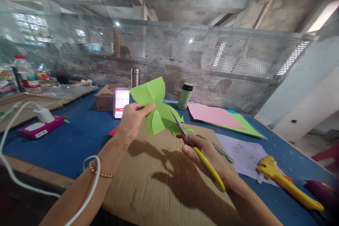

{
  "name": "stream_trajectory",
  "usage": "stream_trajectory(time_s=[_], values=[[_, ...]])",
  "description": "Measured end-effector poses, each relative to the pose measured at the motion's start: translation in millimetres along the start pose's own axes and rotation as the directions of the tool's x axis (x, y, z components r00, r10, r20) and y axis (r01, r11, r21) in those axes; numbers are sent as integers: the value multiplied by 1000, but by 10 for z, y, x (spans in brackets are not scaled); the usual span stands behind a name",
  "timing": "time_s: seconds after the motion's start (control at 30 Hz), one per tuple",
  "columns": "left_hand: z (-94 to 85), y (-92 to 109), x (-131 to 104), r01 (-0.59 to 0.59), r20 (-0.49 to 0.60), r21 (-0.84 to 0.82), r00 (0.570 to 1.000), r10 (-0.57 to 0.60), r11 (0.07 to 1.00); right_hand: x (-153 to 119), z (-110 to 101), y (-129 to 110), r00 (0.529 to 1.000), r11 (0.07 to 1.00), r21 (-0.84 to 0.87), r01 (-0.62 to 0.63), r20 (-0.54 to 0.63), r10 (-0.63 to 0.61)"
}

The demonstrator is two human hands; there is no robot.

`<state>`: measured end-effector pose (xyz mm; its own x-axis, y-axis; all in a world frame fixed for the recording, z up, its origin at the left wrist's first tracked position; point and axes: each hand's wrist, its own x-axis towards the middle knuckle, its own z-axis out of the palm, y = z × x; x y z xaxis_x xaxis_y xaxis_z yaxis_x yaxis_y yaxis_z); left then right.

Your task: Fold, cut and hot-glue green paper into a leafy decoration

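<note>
Blue covers the table (88, 136) around both grips, and on it, directly below them, I have a brown cardboard sheet (132, 192). Above that sheet my left grip (132, 118) holds the green paper (159, 112) in the air, thumb and fingers clamped on it near the creased middle. Across from it, my right grip (206, 148) is closed around the yellow-handled scissors (197, 151) close to the pivot; from here I can't tell whether any finger sits in a handle loop. The blades point up from that grip to the paper's right lobe, with small green scraps (173, 130) just behind them.

I take snipping as the step in hand. To do it well, I'd pinch firmly at the crease so the lobes don't flap, turn the paper with the left grip rather than swinging the scissors, and settle the right grip into the handles before closing the blades.

As for containers, the cardboard box (104, 104) stands beyond and left of my left grip, its inside hidden. The red-capped bottle (28, 76) is much farther left; I can't make out its contents. The pale green tumbler (184, 97), beyond my right grip, and the steel flask (135, 77), beyond my left, both look closed, contents unseen.
</note>
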<state>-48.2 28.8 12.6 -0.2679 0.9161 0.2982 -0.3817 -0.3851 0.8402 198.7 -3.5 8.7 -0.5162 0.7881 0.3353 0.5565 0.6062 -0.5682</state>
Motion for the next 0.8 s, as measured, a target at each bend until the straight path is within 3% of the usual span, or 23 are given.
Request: stream_trajectory(time_s=[0.47,0.8], values=[[6,1,7,-11,-14,5,1000,11,1000,0,10,19,999,999,33,-23,-34,24],[15,15,13,-35,-15,6,999,35,999,-20,-41,44,1000,999,26,-28,7,28]])
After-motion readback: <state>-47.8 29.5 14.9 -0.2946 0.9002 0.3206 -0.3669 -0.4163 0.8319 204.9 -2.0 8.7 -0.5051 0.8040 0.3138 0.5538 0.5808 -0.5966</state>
